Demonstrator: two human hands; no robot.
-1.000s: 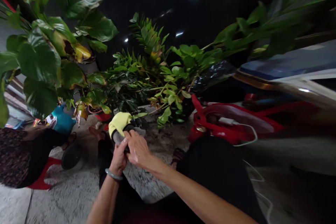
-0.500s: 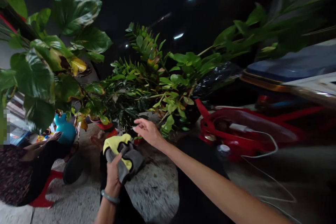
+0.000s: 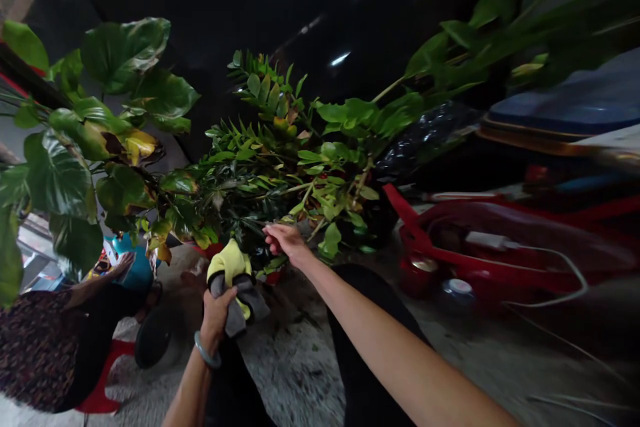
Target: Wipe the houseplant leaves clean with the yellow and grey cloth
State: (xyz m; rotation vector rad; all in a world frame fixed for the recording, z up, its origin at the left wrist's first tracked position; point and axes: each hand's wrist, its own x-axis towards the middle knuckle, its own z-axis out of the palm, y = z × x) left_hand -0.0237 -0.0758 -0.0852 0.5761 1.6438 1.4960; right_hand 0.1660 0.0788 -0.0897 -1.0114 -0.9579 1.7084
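Observation:
My left hand (image 3: 216, 312) is closed round a bunched yellow and grey cloth (image 3: 232, 265) with dark edging, low in front of the plants. The cloth's folds hang down past my thumb, and a pale bangle circles that wrist. To the right, my right hand (image 3: 287, 242) has its fingers pinched together at a thin dark leaf (image 3: 253, 221) of the low potted plant. Part of that leaf is lost in shadow. Green leafy stems (image 3: 330, 163) rise just above and behind my right hand.
At the left, a person (image 3: 37, 347) in patterned clothing sits on a red stool (image 3: 107, 373), near a turquoise vase (image 3: 137, 263). Large leaves (image 3: 60, 153) overhang that side. On the right stand a red basket (image 3: 405, 207) with a white cable (image 3: 575, 267), and a clear bottle (image 3: 457, 290).
My right hand's outstretched fingers have closed into a pinch near the leaves. My left hand still grips the cloth, now more gathered. The view has shifted a little.

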